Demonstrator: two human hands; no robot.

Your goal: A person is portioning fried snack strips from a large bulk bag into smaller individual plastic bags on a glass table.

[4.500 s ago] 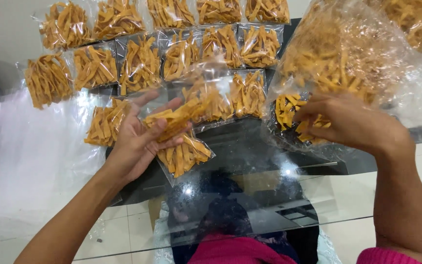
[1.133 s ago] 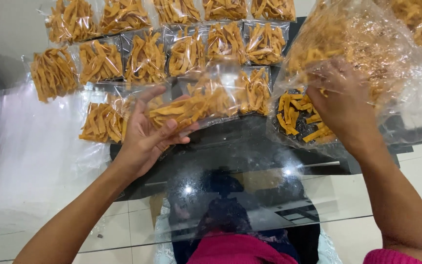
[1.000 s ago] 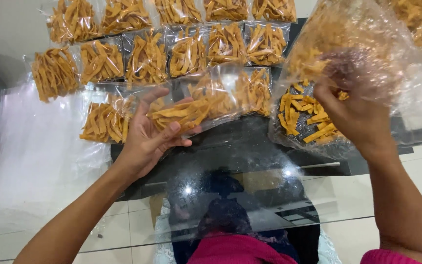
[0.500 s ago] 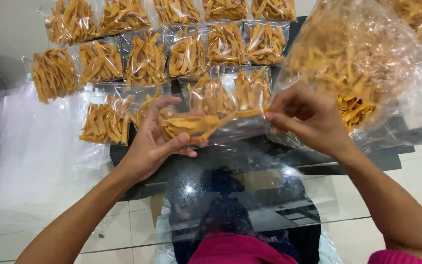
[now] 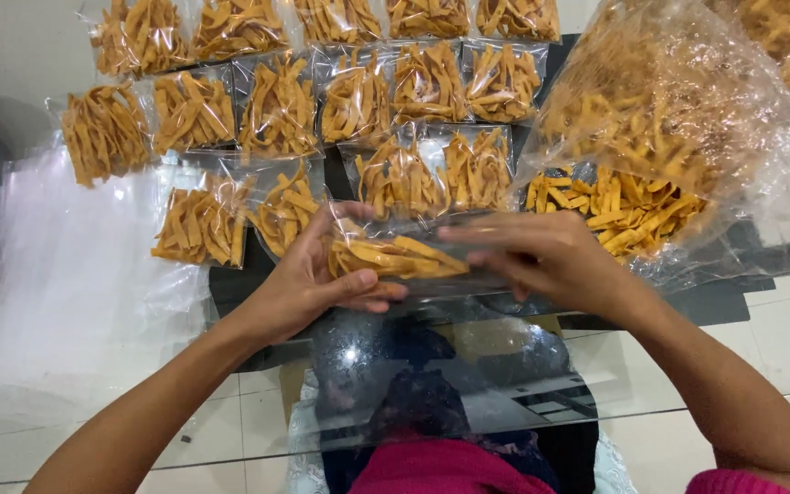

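The left hand [image 5: 308, 279] cradles a small clear pouch [image 5: 395, 261] of orange-yellow snack strips [image 5: 386, 256] from below, thumb curled over its near edge and fingers closed round the filled end. The right hand [image 5: 550, 261] is partly closed, its fingertips [image 5: 468, 236] pinched on the pouch's open right end. The pouch hangs just above the glass bench [image 5: 468, 366], near its middle, between the two hands.

On the far side lie rows of filled pouches [image 5: 276, 105], side by side and touching. To the right a big clear sack of loose strips [image 5: 651, 128] leans open-mouthed toward the hands, with strips spilled in its near fold. A stack of empty clear bags [image 5: 75, 274] lies at the left.

The step in hand looks like settling the strips and flattening the mouth of the pouch. To do it well, the left hand should keep the filled end lower so the strips slide away from the opening. The right fingertips should draw the two film layers flat together, with no strip caught between them. A light grip suits the strips, which look brittle; a hard squeeze could snap them.
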